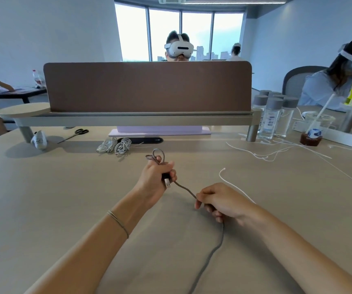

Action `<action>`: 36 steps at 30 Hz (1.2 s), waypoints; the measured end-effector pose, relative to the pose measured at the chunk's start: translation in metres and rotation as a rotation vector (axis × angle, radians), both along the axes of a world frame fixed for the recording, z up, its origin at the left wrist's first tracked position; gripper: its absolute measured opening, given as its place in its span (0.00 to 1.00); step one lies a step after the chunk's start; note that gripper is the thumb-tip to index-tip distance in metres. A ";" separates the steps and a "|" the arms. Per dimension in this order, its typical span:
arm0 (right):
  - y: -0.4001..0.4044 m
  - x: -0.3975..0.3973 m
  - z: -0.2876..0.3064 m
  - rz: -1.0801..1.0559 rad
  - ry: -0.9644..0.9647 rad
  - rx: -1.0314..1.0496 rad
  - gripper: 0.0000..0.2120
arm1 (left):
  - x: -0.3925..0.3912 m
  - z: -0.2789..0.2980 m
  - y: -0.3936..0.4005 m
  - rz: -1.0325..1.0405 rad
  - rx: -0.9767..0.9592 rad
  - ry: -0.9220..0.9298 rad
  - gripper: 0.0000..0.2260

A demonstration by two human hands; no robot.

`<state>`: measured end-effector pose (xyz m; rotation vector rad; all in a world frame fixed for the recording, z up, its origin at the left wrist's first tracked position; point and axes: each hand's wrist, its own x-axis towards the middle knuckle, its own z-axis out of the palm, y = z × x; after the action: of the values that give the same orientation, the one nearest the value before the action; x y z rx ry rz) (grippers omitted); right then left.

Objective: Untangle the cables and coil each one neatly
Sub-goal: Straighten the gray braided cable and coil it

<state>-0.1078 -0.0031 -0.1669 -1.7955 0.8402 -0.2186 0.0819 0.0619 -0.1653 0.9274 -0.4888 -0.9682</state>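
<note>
grey braided cable held between both hands over the worktop

a grey braided cable with a silver usb plug point(184, 188) is held above the middle of the pale beige worktop point(64, 187). the left hand point(157, 174) is clamped round it: the fingers are curled about the dark plug housing, the metal plug tip pointing down toward the near edge, and a small loop of the cable is seen standing up over the fingers on the far side. from that hand the cable is stretched down to the right into the right hand point(219, 201), where it is pinched between thumb and curled fingers. below the right hand the rest of the cable is laid on the worktop, curving toward the near edge and out of view.

a thin band is worn on the left wrist. just right of the right hand a thin white cable point(232, 184) is lying loose on the worktop. at the far side, two coiled bundles of white cable point(115, 145) are set side by side, near a dark oval cable port. black-handled scissors point(76, 134) are lying further left. a brown felt divider screen point(147, 87) is standing across the far edge. to the far right, clear bottles with grey caps point(275, 115) are grouped together, with loose white cables point(277, 148) spread near them.
</note>
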 end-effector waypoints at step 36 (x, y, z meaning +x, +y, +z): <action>-0.026 -0.021 0.023 0.172 -0.088 -0.516 0.06 | -0.029 0.002 0.018 -1.052 0.368 -0.677 0.18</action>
<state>-0.1287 -0.0294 -0.1443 -2.3075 0.5931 -0.4283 0.0529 0.0799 -0.1637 1.3614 -1.5015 -1.7173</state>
